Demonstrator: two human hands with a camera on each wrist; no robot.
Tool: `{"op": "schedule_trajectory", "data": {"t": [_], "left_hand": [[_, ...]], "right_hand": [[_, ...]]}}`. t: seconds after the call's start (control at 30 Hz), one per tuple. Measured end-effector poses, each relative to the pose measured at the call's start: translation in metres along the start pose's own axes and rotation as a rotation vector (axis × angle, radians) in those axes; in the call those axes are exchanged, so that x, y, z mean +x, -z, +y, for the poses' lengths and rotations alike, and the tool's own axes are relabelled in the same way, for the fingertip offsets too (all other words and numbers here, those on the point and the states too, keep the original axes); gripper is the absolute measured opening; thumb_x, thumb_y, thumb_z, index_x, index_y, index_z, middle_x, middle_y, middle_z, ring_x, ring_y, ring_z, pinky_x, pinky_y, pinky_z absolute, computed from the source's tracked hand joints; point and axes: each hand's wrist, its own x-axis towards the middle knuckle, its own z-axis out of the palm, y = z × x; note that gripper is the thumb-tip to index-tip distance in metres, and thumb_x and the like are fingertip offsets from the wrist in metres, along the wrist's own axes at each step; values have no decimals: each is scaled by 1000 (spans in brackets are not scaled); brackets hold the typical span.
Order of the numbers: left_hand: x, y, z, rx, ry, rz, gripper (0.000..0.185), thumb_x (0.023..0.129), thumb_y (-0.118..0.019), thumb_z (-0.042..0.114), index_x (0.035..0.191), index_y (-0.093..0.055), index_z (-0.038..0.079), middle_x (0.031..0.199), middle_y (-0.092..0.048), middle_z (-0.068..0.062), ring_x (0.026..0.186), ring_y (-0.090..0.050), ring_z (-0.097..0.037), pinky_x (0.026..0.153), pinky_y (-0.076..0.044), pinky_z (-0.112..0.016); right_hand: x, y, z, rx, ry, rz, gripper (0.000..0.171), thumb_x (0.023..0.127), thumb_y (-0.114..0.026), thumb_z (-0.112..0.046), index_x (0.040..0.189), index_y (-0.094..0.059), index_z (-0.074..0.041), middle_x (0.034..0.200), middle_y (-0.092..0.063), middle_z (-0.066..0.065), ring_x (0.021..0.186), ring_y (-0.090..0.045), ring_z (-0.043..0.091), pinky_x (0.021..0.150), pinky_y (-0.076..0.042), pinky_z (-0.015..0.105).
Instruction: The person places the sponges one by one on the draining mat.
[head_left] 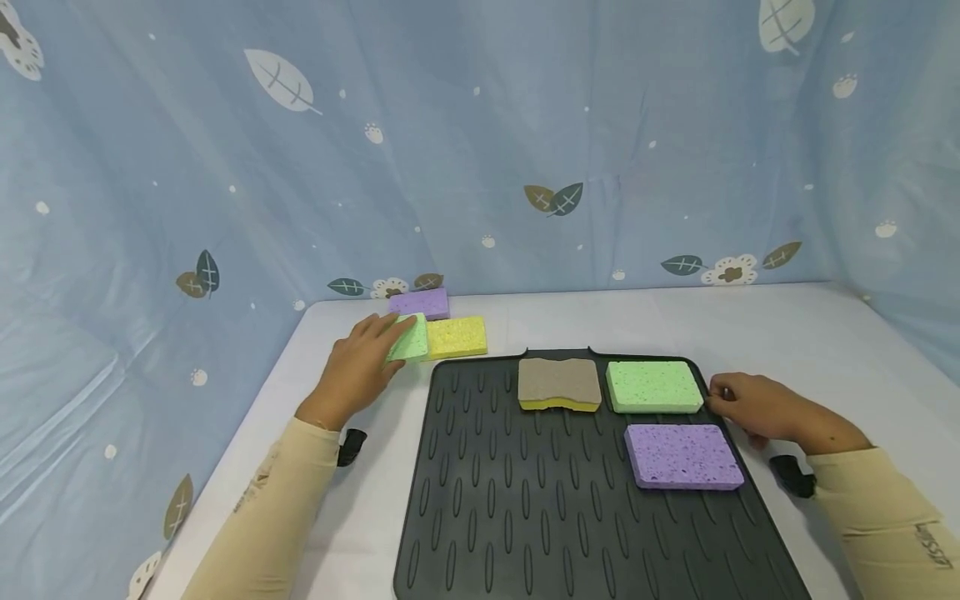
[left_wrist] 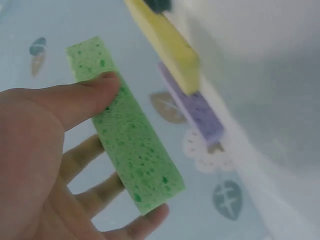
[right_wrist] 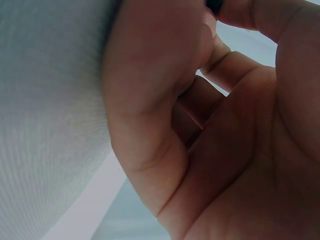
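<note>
- The left hand (head_left: 352, 371) holds the held green sponge (head_left: 408, 337) with the thumb on 1 side and the fingers on the other, the grip spanning the block's width.
- The held green sponge is at the far left of the white table (head_left: 363, 533); the left wrist view shows a gap between it and 2 other blocks, the plain yellow sponge (head_left: 459, 337) and the far purple sponge (head_left: 420, 303).
- The right hand (head_left: 765, 408) is at the right edge of the black ridged mat (head_left: 510, 525), fingers curled, thumb and index finger narrowly pinching its rim.
- On the mat lie 3 sponges: the brown-topped yellow sponge (head_left: 559, 381) at the far middle, the mat's green sponge (head_left: 654, 387) to its right, near the right fingertips, and the near purple sponge (head_left: 682, 457) in front of that green block.
- Behind the table hangs a blue curtain (head_left: 450, 125) printed with leaves and paw marks.
</note>
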Motion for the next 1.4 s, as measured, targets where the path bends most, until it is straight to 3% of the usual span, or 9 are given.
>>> {"op": "schedule_trajectory", "data": {"t": [0.13,0.37,0.67,0.83,1.0,1.13,1.3,1.4], "left_hand": [[0,5,15,47,-58,78,72,89,-78,20,152,-43,22,155,-46,-12,141,-42,-40,90,-49,-65],[-5,6,45,179,-157,147,70,86,-80,30,148,-49,21,147,-55,-9,127,-56,-36,71,-57,-54],[-11,2,76,158,-231,217,69,86,-79,39,146,-51,22,143,-59,-7,117,-63,-32,63,-58,-44],[-14,0,90,126,-310,260,67,82,-82,37,142,-55,20,138,-63,-6,113,-65,-29,64,-59,-39],[-18,-1,102,92,-383,262,59,78,-87,33,129,-62,20,133,-65,-2,112,-66,-24,71,-60,-38],[-23,-2,113,91,-420,254,50,76,-88,32,118,-63,20,130,-67,0,113,-65,-22,69,-60,-36],[-29,-2,124,68,-454,233,47,77,-87,36,116,-65,23,132,-67,1,111,-66,-21,64,-59,-32],[-29,-3,129,64,-463,219,46,79,-83,42,117,-65,25,131,-68,1,108,-67,-20,53,-54,-27]], "right_hand": [[0,0,1,-1,-7,2,14,99,-50,-19,89,-53,-9,65,-48,1,49,-53,15,45,-45,28],[1,-1,3,-2,-7,-1,14,100,-49,-18,90,-53,-9,65,-49,1,50,-52,15,45,-45,29],[-1,0,1,-2,5,0,15,100,-49,-19,90,-52,-8,67,-48,1,51,-52,15,45,-45,29],[-2,-1,0,-7,14,1,15,101,-49,-19,89,-52,-9,66,-48,1,49,-52,15,45,-44,30],[-1,-1,1,-5,13,-3,15,101,-48,-18,90,-51,-9,67,-48,1,50,-52,15,45,-44,29],[-1,-1,2,-10,13,-5,15,101,-48,-19,90,-51,-9,68,-48,1,51,-51,15,45,-44,30],[0,0,2,-22,13,-9,16,101,-48,-20,91,-52,-9,68,-48,1,51,-52,16,46,-45,30],[0,0,2,-20,20,-5,16,101,-48,-20,91,-53,-8,69,-49,2,51,-52,16,46,-45,30]]}}
